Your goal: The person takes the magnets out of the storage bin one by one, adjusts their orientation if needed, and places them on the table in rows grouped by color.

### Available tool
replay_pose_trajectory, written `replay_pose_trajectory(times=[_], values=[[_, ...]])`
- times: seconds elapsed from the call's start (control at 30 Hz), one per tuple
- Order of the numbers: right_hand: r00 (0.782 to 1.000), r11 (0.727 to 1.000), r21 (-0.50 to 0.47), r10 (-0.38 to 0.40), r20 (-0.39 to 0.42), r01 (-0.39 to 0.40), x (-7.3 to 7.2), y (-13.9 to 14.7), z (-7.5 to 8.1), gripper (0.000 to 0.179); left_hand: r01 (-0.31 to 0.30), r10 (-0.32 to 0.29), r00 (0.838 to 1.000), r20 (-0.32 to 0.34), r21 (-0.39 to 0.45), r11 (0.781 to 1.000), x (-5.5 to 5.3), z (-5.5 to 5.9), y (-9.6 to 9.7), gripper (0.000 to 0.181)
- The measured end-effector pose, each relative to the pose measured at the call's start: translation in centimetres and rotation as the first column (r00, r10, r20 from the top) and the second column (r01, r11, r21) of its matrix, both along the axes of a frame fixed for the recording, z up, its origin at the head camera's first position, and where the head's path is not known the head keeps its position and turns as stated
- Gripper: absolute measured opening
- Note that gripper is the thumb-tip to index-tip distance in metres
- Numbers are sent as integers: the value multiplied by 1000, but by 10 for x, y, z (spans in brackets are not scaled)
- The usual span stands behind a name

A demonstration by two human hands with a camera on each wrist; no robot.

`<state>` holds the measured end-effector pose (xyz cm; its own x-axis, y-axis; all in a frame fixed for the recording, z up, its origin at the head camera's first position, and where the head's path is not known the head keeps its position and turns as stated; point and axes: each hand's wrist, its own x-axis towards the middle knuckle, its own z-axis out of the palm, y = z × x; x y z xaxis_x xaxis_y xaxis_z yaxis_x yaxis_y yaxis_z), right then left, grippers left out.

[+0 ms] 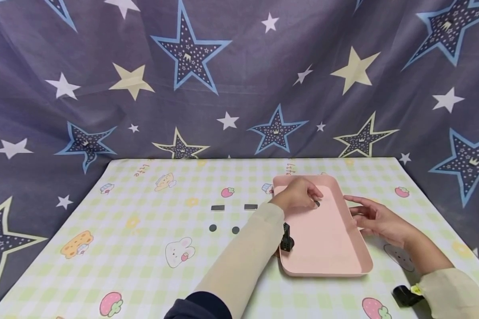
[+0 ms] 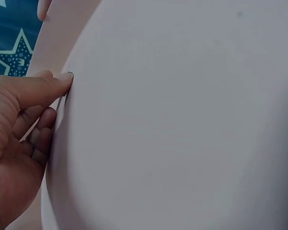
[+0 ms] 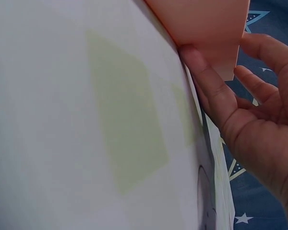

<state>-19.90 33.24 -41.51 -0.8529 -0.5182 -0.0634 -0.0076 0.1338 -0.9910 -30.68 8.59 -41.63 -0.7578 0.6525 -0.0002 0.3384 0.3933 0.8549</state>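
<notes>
My left hand (image 1: 299,194) reaches into a pink tray (image 1: 323,252). Its thumb and fingers pinch a small black disc (image 1: 317,204) just over the tray's floor. In the left wrist view only a dark edge of the disc (image 2: 70,74) shows at the fingertips. My right hand (image 1: 377,219) is at the tray's right side, fingers extended against the outer wall. In the right wrist view its thumb touches the tray wall (image 3: 206,28) low down, with other fingers near the rim.
Left of the tray, two black discs (image 1: 213,227) and two dark rectangular pieces (image 1: 217,208) lie on the checked tablecloth (image 1: 151,266). A star-patterned curtain (image 1: 239,88) hangs behind the table. Black wrist devices (image 1: 286,238) sit at both wrists.
</notes>
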Motion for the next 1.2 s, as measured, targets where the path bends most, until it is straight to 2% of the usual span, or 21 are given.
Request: replay_pose_trajectory(times=[0.27,0.53,0.63,1.0,1.2], values=[[1000,1000,12,-8,3,8,1,-1,1,62,-3,-6,995,-95,-93,996,-1,-1,-4,28],[1000,1000,10,-12,2,12,1,0,0,61,32,-53,989,-135,-153,988,-2,0,-7,18],[1000,1000,19,-15,-3,15,0,0,0,61,49,-69,987,-142,-145,988,-2,-1,-7,16],[999,998,42,-39,6,38,1,0,0,61,117,-120,987,-107,-35,992,-6,-7,-7,16],[999,998,47,-41,-1,41,1,-1,2,61,105,-106,989,-100,-18,994,-7,-5,-5,16]])
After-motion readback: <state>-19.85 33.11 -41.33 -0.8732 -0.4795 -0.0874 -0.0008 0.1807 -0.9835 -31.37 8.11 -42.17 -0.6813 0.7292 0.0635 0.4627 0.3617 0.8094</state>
